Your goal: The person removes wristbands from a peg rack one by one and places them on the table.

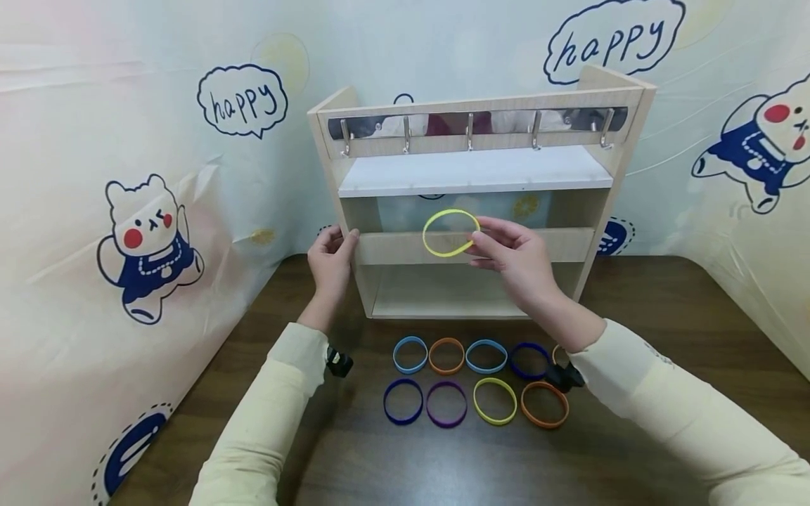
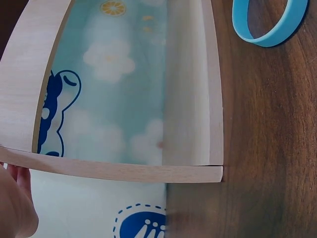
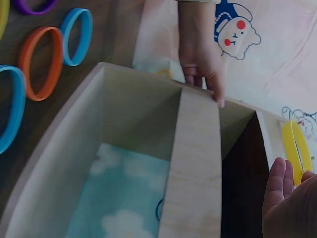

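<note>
My right hand (image 1: 515,256) pinches a yellow silicone wristband (image 1: 444,254) between thumb and fingers, holding it up in front of a small wooden shelf (image 1: 474,172). In the right wrist view the same wristband (image 3: 290,144) stands at the right edge by my fingertips. My left hand (image 1: 332,260) grips the shelf's left side panel, with the thumb at its front edge and the other fingers partly hidden behind it. A row of metal hooks (image 1: 470,132) runs along the shelf's upper rail, above and behind the held wristband.
Two rows of wristbands lie on the brown table (image 1: 354,457) before the shelf: light blue (image 1: 411,370), orange (image 1: 446,372), dark blue (image 1: 403,423), purple (image 1: 446,425) and yellow (image 1: 496,422). My right wrist partly covers one. A printed cloth (image 1: 158,105) hangs behind.
</note>
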`<state>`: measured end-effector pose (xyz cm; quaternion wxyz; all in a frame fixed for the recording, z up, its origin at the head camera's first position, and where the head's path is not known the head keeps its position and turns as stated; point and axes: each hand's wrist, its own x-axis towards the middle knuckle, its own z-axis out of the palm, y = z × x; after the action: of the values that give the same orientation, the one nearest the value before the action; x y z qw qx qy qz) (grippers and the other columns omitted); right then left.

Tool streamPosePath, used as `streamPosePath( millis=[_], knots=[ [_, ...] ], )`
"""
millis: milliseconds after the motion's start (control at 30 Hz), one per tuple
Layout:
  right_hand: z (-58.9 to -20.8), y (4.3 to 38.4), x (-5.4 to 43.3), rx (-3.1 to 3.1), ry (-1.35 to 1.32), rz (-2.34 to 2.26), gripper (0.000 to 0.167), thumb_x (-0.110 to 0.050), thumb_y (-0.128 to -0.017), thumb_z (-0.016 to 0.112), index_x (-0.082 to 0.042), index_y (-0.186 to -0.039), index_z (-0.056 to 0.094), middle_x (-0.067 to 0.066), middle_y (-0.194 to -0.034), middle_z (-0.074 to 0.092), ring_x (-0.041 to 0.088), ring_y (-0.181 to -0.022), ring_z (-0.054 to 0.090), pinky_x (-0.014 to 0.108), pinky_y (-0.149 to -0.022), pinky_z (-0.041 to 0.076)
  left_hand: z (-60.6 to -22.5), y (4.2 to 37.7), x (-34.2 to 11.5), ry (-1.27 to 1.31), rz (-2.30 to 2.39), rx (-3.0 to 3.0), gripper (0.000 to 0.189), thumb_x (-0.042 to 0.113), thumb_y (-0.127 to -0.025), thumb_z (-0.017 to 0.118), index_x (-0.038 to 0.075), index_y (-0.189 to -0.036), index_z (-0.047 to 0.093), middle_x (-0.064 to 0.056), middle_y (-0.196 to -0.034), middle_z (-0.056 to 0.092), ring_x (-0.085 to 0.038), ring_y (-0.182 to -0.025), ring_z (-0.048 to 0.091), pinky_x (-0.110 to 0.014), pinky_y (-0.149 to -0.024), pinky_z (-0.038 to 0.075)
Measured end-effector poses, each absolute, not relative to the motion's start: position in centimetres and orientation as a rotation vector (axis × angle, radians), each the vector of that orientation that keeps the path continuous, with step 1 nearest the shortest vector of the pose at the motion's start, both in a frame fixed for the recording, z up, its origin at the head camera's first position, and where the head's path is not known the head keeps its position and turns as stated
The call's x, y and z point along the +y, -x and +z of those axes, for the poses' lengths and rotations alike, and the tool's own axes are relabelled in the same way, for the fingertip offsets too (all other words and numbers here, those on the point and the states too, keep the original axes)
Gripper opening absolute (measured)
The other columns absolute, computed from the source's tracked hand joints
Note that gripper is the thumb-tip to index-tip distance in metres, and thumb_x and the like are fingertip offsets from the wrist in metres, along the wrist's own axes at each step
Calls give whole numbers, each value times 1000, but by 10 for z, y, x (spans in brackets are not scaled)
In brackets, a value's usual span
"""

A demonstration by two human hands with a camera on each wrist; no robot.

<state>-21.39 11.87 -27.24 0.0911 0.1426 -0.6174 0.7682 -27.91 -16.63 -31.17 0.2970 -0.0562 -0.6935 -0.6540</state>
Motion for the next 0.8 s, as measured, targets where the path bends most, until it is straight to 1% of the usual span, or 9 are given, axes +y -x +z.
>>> streamPosePath(
  millis=[167,300,567,700,800],
  knots=[
    [-282,208,136,-1824,-390,2305,29,-7,-90,68,0,-119,65,10,-96,70,18,-81,70,32,-70,56,-311,281,-168,173,-1728,-1831,33,16,-90,70,-6,-114,65,-13,-105,66,-17,-93,62,-30,-79,52],
    [-289,200,148,-1852,-363,2307,25,-8,-90,69,-4,-115,68,7,-93,71,17,-80,70,32,-70,56,-311,282,-168,180,-1728,-1824,33,15,-90,70,-7,-114,65,-13,-104,66,-17,-92,62,-29,-79,52],
    [-308,183,169,-1961,-324,2301,24,-12,-91,69,-7,-114,67,4,-92,72,15,-82,70,32,-71,55,-312,283,-169,187,-1730,-1836,33,15,-90,69,-6,-115,65,-14,-107,66,-19,-94,62,-30,-78,52],
    [-319,176,180,-2004,-293,2302,21,-11,-91,68,-10,-113,68,4,-93,72,15,-83,70,31,-71,55,-313,282,-169,187,-1739,-1829,32,16,-90,70,-6,-114,65,-15,-107,65,-20,-94,62,-29,-78,52],
    [-328,171,189,-2014,-268,2314,20,-9,-91,68,-12,-110,69,4,-92,72,15,-82,70,31,-71,55,-314,282,-169,191,-1748,-1821,34,15,-90,70,-7,-114,64,-15,-106,65,-20,-94,62,-29,-77,52]
  ],
)
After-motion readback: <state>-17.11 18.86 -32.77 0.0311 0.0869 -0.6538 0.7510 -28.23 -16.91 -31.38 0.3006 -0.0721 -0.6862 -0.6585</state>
